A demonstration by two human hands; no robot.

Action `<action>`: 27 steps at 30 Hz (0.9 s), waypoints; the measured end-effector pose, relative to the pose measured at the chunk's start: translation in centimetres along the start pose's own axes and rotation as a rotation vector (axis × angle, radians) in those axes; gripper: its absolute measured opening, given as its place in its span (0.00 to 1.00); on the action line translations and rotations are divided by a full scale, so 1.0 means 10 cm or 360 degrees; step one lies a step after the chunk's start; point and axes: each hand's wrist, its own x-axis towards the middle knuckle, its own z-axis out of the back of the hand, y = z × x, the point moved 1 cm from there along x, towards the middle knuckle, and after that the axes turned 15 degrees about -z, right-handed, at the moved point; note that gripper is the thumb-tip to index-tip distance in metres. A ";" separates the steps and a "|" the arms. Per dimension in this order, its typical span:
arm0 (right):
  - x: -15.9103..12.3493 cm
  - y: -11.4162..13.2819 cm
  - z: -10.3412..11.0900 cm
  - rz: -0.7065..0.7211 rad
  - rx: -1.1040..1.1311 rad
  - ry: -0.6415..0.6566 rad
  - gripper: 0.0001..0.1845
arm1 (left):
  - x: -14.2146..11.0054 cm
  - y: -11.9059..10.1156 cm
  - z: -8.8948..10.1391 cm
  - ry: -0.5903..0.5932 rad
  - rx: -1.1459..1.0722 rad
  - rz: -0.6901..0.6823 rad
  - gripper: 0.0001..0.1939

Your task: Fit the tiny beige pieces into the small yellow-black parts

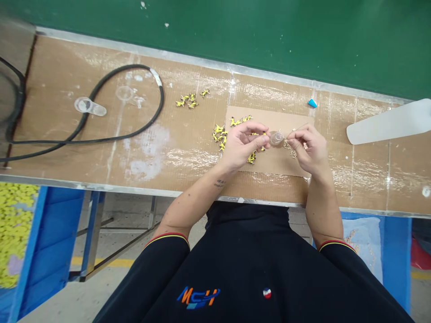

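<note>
My left hand [245,141] pinches the left edge of a small clear round plastic piece [276,138], held above a cardboard sheet [276,167]. My right hand [309,147] is closed at the fingertips, just right of the clear piece; what it grips, if anything, is too small to make out. Small yellow-and-dark figures [220,134] lie in a loose group left of my left hand, some partly hidden behind it. Under and beside my right fingers are tiny pale pieces [292,151] scattered on the sheet.
More yellow figures [190,99] lie farther left. A black cable [161,96] loops by clear plastic pieces [90,106]. A blue cone-shaped piece [312,103] and a white bottle-like object [387,121] are right. Blue bins [50,242] stand below the table.
</note>
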 end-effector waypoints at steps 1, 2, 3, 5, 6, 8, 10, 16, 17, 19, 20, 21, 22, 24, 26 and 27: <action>0.02 -0.04 0.01 -0.0033 -0.0081 0.0020 0.05 | 0.02 0.00 0.03 -0.0056 0.0036 -0.0003 0.23; 0.04 -0.08 0.02 -0.0069 -0.0140 0.0041 0.04 | 0.03 -0.01 0.05 -0.0101 0.0071 -0.0012 0.24; 0.05 -0.11 0.03 -0.0103 -0.0178 0.0058 0.04 | 0.05 -0.02 0.07 -0.0134 0.0098 -0.0026 0.24; 0.07 -0.16 0.02 -0.0156 -0.0214 0.0081 0.04 | 0.06 -0.04 0.08 -0.0172 0.0131 -0.0044 0.24; 0.07 -0.18 0.00 -0.0170 -0.0218 0.0091 0.05 | 0.07 -0.04 0.09 -0.0181 0.0139 -0.0043 0.25; 0.07 -0.19 -0.03 -0.0178 -0.0209 0.0101 0.05 | 0.07 -0.05 0.09 -0.0192 0.0139 -0.0030 0.26; 0.07 -0.19 -0.06 -0.0181 -0.0193 0.0102 0.05 | 0.07 -0.05 0.08 -0.0201 0.0133 -0.0020 0.27; 0.08 -0.20 -0.08 -0.0202 -0.0170 0.0097 0.05 | 0.07 -0.05 0.06 -0.0193 0.0103 -0.0037 0.27; 0.09 -0.21 -0.08 -0.0203 -0.0176 0.0097 0.05 | 0.07 -0.05 0.06 -0.0193 0.0106 -0.0047 0.26; 0.09 -0.21 -0.07 -0.0205 -0.0199 0.0096 0.05 | 0.07 -0.06 0.06 -0.0196 0.0135 -0.0053 0.25; 0.09 -0.21 -0.07 -0.0205 -0.0209 0.0097 0.05 | 0.06 -0.06 0.05 -0.0196 0.0154 -0.0049 0.25; 0.09 -0.21 -0.07 -0.0202 -0.0216 0.0096 0.05 | 0.06 -0.06 0.05 -0.0194 0.0167 -0.0045 0.25; 0.09 -0.21 -0.07 -0.0194 -0.0221 0.0093 0.05 | 0.06 -0.05 0.05 -0.0191 0.0171 -0.0041 0.24; 0.09 -0.21 -0.07 -0.0175 -0.0240 0.0085 0.05 | 0.06 -0.05 0.05 -0.0185 0.0154 -0.0043 0.23; 0.09 -0.21 -0.07 -0.0162 -0.0270 0.0071 0.05 | 0.06 -0.05 0.05 -0.0185 0.0147 -0.0035 0.22; 0.09 -0.21 -0.07 -0.0160 -0.0288 0.0064 0.05 | 0.06 -0.05 0.05 -0.0188 0.0152 -0.0022 0.22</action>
